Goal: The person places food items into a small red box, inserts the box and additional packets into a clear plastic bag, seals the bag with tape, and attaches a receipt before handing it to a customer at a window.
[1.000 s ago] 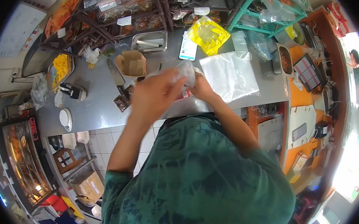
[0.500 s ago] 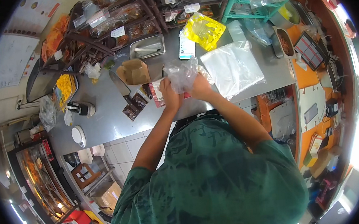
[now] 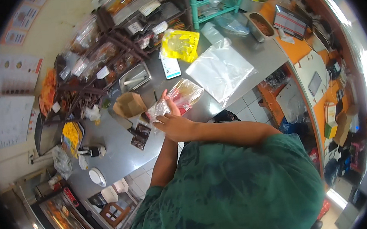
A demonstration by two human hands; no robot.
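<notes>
Just above the frame's middle, clear plastic [image 3: 156,111] bunches beside the left hand [image 3: 173,107], near a film-covered red package [image 3: 187,96]. The right hand [image 3: 177,128] bends over the plastic's lower edge. I cannot tell whether either hand's fingers grip. Best to draw the film gently, evenly, without tearing.

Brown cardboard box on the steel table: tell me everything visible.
The brown cardboard box has plain, folded-looking walls and an open top. It stands upright on the steel table, a little nearer the person than the steel tray and beyond the dark sachets. The clear plastic being handled comes close to its right side; whether they touch can't be told.
</notes>
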